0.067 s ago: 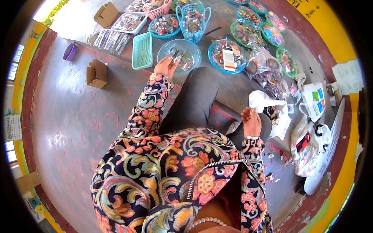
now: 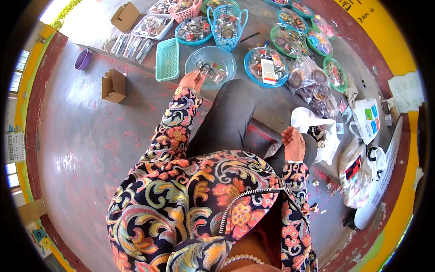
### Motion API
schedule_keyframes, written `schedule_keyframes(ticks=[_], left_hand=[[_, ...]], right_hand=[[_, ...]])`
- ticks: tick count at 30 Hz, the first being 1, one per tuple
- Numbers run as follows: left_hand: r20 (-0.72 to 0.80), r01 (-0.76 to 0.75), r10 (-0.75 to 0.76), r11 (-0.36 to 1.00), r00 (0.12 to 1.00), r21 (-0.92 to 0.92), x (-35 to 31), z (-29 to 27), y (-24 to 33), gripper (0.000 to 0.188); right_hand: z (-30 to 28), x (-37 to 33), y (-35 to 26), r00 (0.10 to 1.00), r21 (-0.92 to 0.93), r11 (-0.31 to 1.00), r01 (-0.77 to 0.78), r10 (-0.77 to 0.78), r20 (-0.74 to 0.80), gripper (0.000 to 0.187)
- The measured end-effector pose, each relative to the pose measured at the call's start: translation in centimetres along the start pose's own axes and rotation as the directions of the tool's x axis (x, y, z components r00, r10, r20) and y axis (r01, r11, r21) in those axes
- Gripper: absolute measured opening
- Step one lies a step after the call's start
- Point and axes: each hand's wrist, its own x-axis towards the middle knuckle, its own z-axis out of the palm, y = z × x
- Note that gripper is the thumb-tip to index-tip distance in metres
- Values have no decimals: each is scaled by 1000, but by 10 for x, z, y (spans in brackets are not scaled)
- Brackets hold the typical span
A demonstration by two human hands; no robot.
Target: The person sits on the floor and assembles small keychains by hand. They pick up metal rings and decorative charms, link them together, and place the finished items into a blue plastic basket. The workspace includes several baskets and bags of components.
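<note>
An open brown cardboard box [image 2: 113,87] stands on the smooth grey floor [image 2: 81,136]. Left of the box and slightly farther off sits a round purple plastic tub [image 2: 82,60]. Well to the box's right are a white bag with coloured squares [image 2: 365,119], a bulging translucent plastic bag [image 2: 353,183] and a yellow-and-maroon wall [image 2: 389,34].

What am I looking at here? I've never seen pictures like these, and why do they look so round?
There is no robot: these are a person's bare hands, seen from a camera worn on the head, looking down. Its wide fisheye lens bends straight edges. The left hand, at the rim of a clear bowl, seems to hold dark-looped scissors. The right hand looks empty, near a white bag. Around the bowl on the grey surface are a mint-green tray and a blue basket of small packaged goods.
</note>
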Motion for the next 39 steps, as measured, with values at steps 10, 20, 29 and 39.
schedule_keyframes(ticks=[10, 20, 29, 39], left_hand=[[74, -79, 32, 562, 997, 823, 57, -39, -25, 14], [-343, 174, -85, 956, 936, 238, 58, -64, -18, 17], [149, -155, 89, 838, 985, 524, -48, 77, -4, 26], [356, -10, -322, 729, 877, 685, -50, 178, -144, 20]], right_hand=[[0, 3, 5, 997, -79, 994, -71, 72, 17, 23], [3, 2, 3, 993, -144, 983, -114, 115, 0, 23], [1, 4, 4, 994, -150, 983, -104, 106, 4, 21], [2, -2, 4, 991, -147, 982, -120, 128, 43, 25]])
